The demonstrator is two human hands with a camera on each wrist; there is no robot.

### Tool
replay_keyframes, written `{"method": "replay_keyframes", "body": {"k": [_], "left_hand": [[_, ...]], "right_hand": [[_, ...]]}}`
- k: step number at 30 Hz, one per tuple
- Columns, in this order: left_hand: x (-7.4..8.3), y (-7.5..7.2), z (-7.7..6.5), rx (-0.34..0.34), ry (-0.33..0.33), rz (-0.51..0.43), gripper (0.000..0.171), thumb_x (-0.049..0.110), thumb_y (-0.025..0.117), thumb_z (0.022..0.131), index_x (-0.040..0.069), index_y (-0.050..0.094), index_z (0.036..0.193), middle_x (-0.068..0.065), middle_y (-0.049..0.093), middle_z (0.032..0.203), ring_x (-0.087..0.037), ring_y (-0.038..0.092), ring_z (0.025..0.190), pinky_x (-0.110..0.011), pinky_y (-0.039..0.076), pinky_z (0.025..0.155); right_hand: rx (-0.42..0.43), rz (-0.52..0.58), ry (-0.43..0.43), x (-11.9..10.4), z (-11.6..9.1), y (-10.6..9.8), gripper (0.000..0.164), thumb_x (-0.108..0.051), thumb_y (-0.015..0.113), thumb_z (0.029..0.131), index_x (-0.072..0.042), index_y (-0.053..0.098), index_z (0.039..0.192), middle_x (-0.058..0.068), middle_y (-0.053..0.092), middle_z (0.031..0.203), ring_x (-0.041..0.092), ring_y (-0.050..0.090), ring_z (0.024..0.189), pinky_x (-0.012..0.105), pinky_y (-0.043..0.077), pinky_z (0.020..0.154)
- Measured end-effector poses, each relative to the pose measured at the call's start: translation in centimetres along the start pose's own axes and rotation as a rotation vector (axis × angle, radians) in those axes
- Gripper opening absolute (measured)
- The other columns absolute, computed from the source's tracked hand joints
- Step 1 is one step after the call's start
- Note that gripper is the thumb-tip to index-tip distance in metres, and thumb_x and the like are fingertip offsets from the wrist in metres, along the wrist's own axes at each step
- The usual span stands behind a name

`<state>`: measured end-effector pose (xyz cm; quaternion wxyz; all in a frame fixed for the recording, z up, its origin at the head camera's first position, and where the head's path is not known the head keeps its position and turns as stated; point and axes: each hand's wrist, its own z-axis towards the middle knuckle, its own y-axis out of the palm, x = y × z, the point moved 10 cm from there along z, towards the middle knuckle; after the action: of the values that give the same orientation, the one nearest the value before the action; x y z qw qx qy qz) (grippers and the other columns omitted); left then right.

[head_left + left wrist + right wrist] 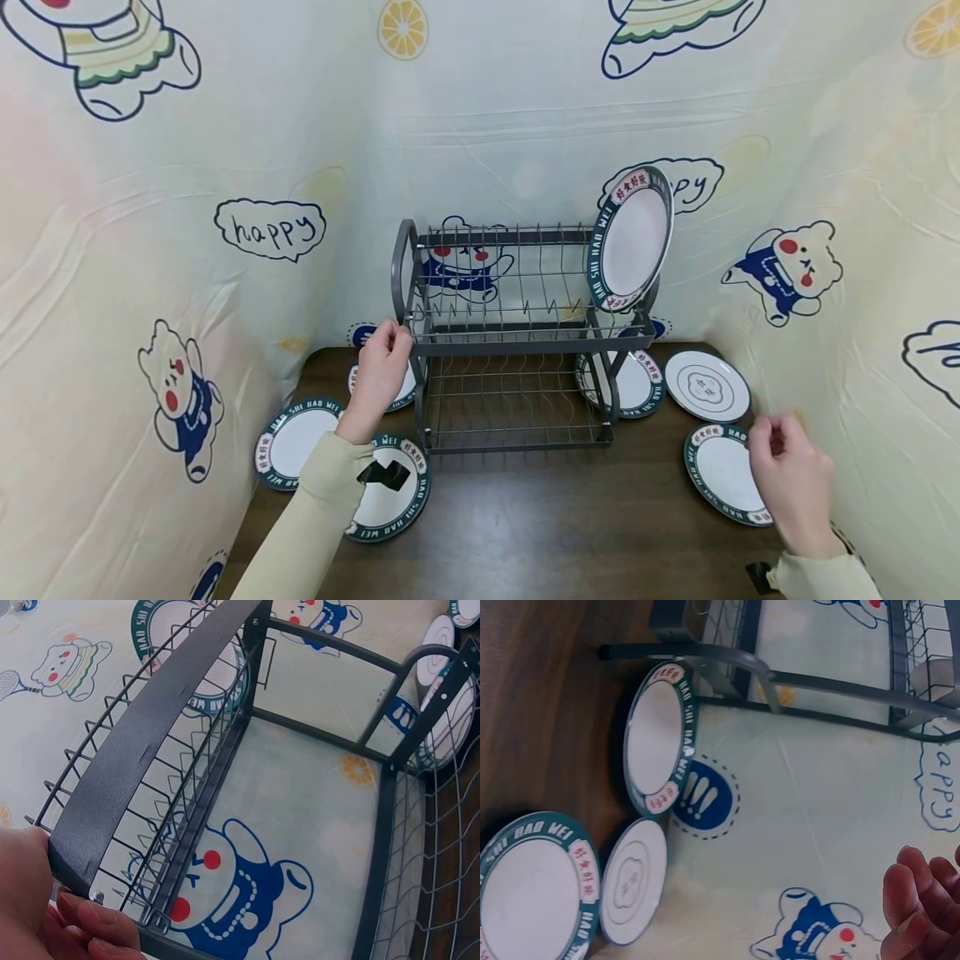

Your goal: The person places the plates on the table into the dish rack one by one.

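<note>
A dark grey two-tier dish rack [525,346] stands on the brown table. My left hand [382,367] grips the front left corner of its upper tier; in the left wrist view, the fingers [97,919] curl under the flat front bar [131,757]. One white plate with a green lettered rim [633,242] stands upright at the upper tier's right end. My right hand [793,483] hovers at the right with loosely bent fingers and holds nothing. It overlaps the edge of a green-rimmed plate [722,475] in the head view.
Behind that plate lies an upside-down plate [707,386], with another green-rimmed plate [637,385] beside the rack's right foot. Left of the rack are three more plates, one at the far left [296,446], one partly under my sleeve [390,500]. A printed cloth [525,108] surrounds the table.
</note>
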<state>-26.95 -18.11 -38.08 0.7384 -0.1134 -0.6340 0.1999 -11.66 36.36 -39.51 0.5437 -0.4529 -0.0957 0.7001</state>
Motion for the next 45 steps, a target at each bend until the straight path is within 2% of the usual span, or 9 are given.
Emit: {"method": "replay_keyframes", "body": {"k": [7,11,15,18,21,24,31,38,45], "left_hand": [[0.0,0.0,0.1,0.002,0.005,0.003,0.025,0.022,0.041,0.108,0.005,0.053,0.094,-0.009,0.046,0.079,-0.025,0.046,0.067,-0.028,0.036,0.055],[-0.2,0.0,0.1,0.001,0.004,0.0,0.025,0.022,0.041,0.108,0.005,0.053,0.095,-0.008,0.046,0.079,-0.025,0.046,0.066,-0.028,0.036,0.054],[-0.2,0.0,0.1,-0.001,0.006,-0.001,0.025,0.022,0.04,0.108,0.005,0.053,0.095,-0.007,0.046,0.079,-0.024,0.046,0.066,-0.028,0.036,0.054],[-0.2,0.0,0.1,-0.001,0.007,-0.004,0.024,0.022,0.041,0.108,0.006,0.053,0.095,-0.007,0.046,0.079,-0.024,0.046,0.066,-0.028,0.037,0.054],[-0.1,0.0,0.0,0.002,0.012,0.0,0.024,0.022,0.041,0.108,0.006,0.052,0.093,-0.007,0.045,0.078,-0.025,0.045,0.065,-0.028,0.036,0.054],[0.1,-0.1,0.0,0.009,0.018,0.005,0.024,0.021,0.041,0.108,0.006,0.051,0.091,-0.007,0.045,0.076,-0.025,0.045,0.064,-0.028,0.035,0.054],[0.0,0.0,0.1,0.011,0.014,0.004,0.025,0.022,0.041,0.107,0.007,0.049,0.089,-0.006,0.044,0.075,-0.025,0.044,0.064,-0.029,0.035,0.055],[-0.2,0.0,-0.1,0.004,0.004,0.008,0.025,0.022,0.041,0.108,0.007,0.051,0.091,-0.007,0.045,0.076,-0.025,0.045,0.065,-0.028,0.035,0.054],[0.0,0.0,0.1,0.009,0.008,0.005,0.024,0.021,0.041,0.107,0.007,0.05,0.09,-0.007,0.044,0.075,-0.025,0.044,0.064,-0.029,0.035,0.054]], "right_hand": [[-0.054,-0.018,0.1,1.9,-0.9,0.4,0.017,-0.012,0.055,0.097,-0.004,0.063,0.084,0.014,0.068,0.074,-0.014,0.039,0.063,0.017,0.035,0.058],[-0.101,-0.043,0.16,2.8,-1.3,0.7,0.019,-0.014,0.053,0.098,-0.004,0.064,0.086,0.014,0.07,0.075,-0.01,0.041,0.062,0.014,0.034,0.058],[-0.16,-0.064,0.224,3.7,-1.8,1.2,0.022,-0.017,0.052,0.101,-0.003,0.065,0.09,0.015,0.071,0.078,0.0,0.049,0.063,0.013,0.034,0.058],[-0.19,-0.073,0.261,4.3,-2.1,1.4,0.024,-0.019,0.051,0.102,-0.002,0.065,0.092,0.015,0.072,0.078,0.007,0.052,0.062,0.013,0.035,0.056],[-0.211,-0.089,0.297,5.0,-2.5,1.5,0.027,-0.021,0.049,0.103,-0.002,0.065,0.093,0.013,0.071,0.077,0.007,0.052,0.06,0.016,0.035,0.054],[-0.231,-0.11,0.321,5.7,-2.8,1.7,0.03,-0.023,0.047,0.103,-0.002,0.065,0.094,0.013,0.071,0.078,0.01,0.052,0.06,0.019,0.036,0.052],[-0.24,-0.13,0.34,7.3,-3.1,1.9,0.029,-0.021,0.046,0.103,0.002,0.064,0.098,0.019,0.069,0.08,0.027,0.057,0.065,0.024,0.036,0.052],[-0.276,-0.143,0.398,9.2,-4.0,2.3,0.03,-0.021,0.045,0.103,0.004,0.062,0.105,0.019,0.068,0.082,0.027,0.056,0.065,0.027,0.037,0.052],[-0.255,-0.176,0.413,10.5,-4.1,2.1,0.031,-0.023,0.044,0.102,0.003,0.061,0.103,0.019,0.067,0.081,0.031,0.057,0.066,0.031,0.036,0.055]]}}
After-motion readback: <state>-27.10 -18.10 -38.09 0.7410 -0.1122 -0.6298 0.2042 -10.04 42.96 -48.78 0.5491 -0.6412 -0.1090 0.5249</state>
